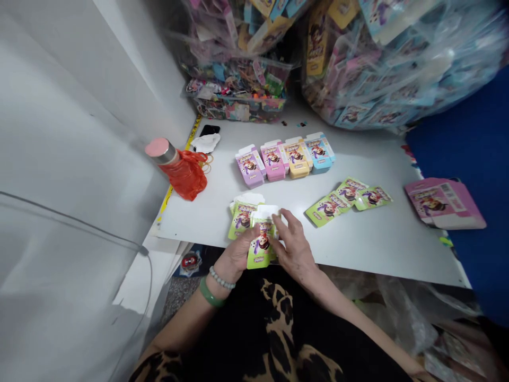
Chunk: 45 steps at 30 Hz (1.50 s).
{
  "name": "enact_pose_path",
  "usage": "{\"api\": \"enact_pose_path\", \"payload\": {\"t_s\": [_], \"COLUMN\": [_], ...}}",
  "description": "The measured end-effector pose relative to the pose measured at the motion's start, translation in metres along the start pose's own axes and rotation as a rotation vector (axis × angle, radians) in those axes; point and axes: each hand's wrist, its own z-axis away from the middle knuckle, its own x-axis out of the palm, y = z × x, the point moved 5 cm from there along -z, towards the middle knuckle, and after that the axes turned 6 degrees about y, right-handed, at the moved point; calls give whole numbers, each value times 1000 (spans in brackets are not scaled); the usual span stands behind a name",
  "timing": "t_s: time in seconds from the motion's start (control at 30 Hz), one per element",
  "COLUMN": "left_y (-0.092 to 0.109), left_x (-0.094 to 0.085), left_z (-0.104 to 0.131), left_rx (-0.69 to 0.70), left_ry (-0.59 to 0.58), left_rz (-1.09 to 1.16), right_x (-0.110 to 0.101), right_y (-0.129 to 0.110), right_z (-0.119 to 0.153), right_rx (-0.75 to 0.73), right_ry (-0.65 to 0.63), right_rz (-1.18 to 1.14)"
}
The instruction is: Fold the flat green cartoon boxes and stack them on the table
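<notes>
At the front edge of the table, my left hand (238,251) grips a green cardboard box (260,257) by its left side, thumb on the printed face. A white flap stands at its top end. My right hand (295,249) has its fingers bent at the box's right edge and upper flap, so it is held from both sides. Just behind it lie more green boxes (239,220), overlapping, with white flaps. To the right, a few flat green printed pieces (328,208) lie overlapped in a row.
Purple (249,166), pink (274,160), yellow (297,157) and blue boxes (319,153) line up mid-table. A red bag (186,175) wraps a bottle at left. Large clear bags (382,79) of boxes and a trinket bin (238,87) stand behind. A pink box (445,204) lies at the right edge.
</notes>
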Motion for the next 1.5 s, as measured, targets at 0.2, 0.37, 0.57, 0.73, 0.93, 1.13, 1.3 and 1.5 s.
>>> {"api": "enact_pose_path", "payload": {"t_s": [0.2, 0.37, 0.57, 0.73, 0.93, 1.13, 1.3, 1.5], "left_y": [3, 23, 87, 67, -14, -13, -3, 11], "left_x": [0, -10, -25, -6, 10, 4, 5, 1], "left_z": [5, 9, 22, 20, 14, 8, 9, 5], "left_rx": [150, 265, 761, 638, -74, 68, 123, 404], "left_ry": [98, 239, 775, 449, -253, -110, 81, 303], "left_rz": [-137, -342, -923, -965, -313, -353, -571, -437], "right_x": [12, 9, -18, -24, -20, -25, -32, -19], "right_y": [-7, 5, 27, 7, -20, -6, -9, 12], "right_z": [0, -6, -26, -31, -29, -21, -16, -7], "right_rx": [-135, 111, 347, 272, 58, 133, 140, 358], "right_ry": [-135, -131, 44, -30, -254, -361, -504, -221], "right_rz": [-35, -266, -342, -380, -402, -319, -400, -624]}}
